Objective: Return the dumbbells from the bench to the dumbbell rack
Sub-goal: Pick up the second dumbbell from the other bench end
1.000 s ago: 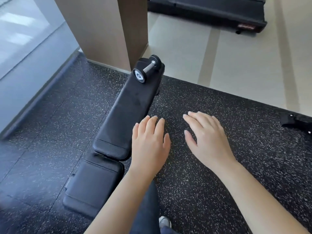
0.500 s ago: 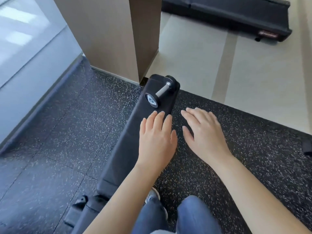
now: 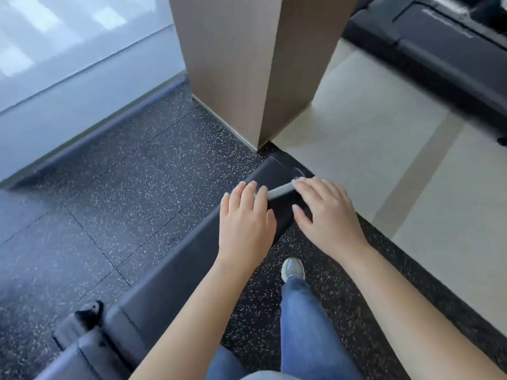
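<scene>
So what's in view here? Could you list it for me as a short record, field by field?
place: gym floor, black speckled mat beside pale tiles
bench: long black pad, running away from the person
dumbbell: lying on the bench's far end, grey handle showing between the hands
left hand: open, over the dumbbell's near end
right hand: open, over its far end
grip: none yet
pillar: just beyond the bench
rack: not in view
</scene>
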Action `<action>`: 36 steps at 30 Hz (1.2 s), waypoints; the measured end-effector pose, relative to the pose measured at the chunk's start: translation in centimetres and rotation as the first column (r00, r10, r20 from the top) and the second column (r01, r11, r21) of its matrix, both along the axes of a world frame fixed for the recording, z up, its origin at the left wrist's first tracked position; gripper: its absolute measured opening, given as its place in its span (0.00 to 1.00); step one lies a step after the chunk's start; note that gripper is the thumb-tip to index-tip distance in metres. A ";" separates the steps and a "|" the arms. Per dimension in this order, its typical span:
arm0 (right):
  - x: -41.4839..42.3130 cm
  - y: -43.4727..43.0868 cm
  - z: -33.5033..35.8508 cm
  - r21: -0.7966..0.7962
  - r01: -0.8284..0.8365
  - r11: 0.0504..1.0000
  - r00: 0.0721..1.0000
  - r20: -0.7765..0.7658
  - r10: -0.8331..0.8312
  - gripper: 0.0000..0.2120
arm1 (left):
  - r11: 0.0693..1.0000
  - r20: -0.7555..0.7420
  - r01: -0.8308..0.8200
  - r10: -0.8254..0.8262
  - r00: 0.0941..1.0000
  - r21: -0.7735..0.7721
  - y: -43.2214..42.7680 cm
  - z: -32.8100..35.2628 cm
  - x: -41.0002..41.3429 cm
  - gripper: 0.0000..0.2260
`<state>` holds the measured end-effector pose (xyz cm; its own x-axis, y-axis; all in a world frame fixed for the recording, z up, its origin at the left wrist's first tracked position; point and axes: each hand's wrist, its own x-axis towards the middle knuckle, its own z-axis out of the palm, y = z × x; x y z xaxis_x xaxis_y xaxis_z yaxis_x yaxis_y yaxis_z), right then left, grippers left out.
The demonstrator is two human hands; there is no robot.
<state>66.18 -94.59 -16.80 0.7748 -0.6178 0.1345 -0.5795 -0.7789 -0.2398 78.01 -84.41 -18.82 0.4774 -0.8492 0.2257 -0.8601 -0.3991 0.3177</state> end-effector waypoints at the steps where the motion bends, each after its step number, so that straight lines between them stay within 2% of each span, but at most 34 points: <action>1: 0.2 -2.0 -0.5 0.003 -0.043 0.999 0.999 -0.013 0.043 0.21 | 0.999 -0.012 -0.038 0.038 0.999 0.008 -1.6 -0.7 -0.2 0.17; 7: 2.7 -12.1 -3.7 0.035 -0.256 0.966 0.965 -0.050 0.258 0.22 | 0.967 -0.063 -0.234 0.241 0.969 0.101 -9.0 -5.1 -0.8 0.16; 11: 3.7 -15.3 -8.2 0.070 -0.337 0.939 0.940 -0.033 0.340 0.21 | 0.943 -0.068 -0.291 0.305 0.950 0.159 -11.2 -8.7 -0.3 0.18; 16: 4.1 -16.7 -16.0 0.161 -0.401 0.902 0.909 -0.054 0.414 0.22 | 0.937 -0.081 -0.267 0.291 0.953 0.227 -12.4 -14.6 0.7 0.17; 24: 5.5 -18.3 -26.7 0.263 -0.391 0.882 0.890 -0.138 0.435 0.24 | 0.931 -0.166 -0.191 0.251 0.954 0.311 -12.8 -23.3 2.1 0.24; 31: 6.0 -19.2 -32.8 0.326 -0.407 0.853 0.863 -0.169 0.477 0.28 | 0.928 -0.229 -0.179 0.262 0.938 0.326 -13.3 -28.4 1.7 0.29; 36: 5.7 -20.3 -34.8 0.345 -0.434 0.832 0.842 -0.174 0.511 0.27 | 0.934 -0.273 -0.197 0.281 0.920 0.297 -13.8 -29.5 1.4 0.30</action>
